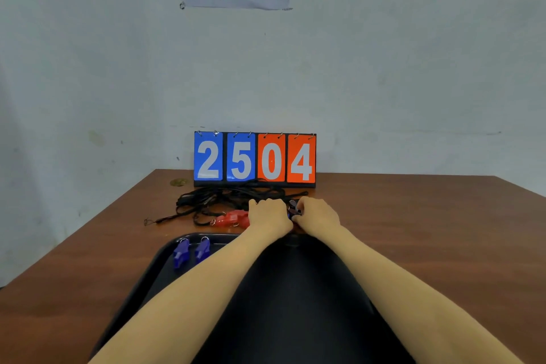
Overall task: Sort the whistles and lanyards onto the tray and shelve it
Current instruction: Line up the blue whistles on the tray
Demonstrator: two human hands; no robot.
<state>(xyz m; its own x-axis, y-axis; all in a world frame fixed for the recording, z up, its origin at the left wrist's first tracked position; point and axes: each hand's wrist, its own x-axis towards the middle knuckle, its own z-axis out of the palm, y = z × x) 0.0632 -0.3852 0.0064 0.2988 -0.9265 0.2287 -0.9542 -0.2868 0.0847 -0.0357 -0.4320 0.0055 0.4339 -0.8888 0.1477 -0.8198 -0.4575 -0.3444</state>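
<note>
Head view. The right hand (317, 214) pinches a blue whistle (294, 210) just behind the black tray (165, 257). The left hand (267, 214) lies curled beside it, its grasp hidden. Red whistles (233, 219) and tangled black lanyards (224, 199) lie on the table (413, 216). The whistle is probably light, rigid, smooth plastic: take the body, not the ring. The limp cords may snag.

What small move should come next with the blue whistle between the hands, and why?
Probably lift the blue whistle off the black lanyards and set it on the tray beside the two blue whistles there; the right hand pinches it, the left hand curls beside it.
</note>
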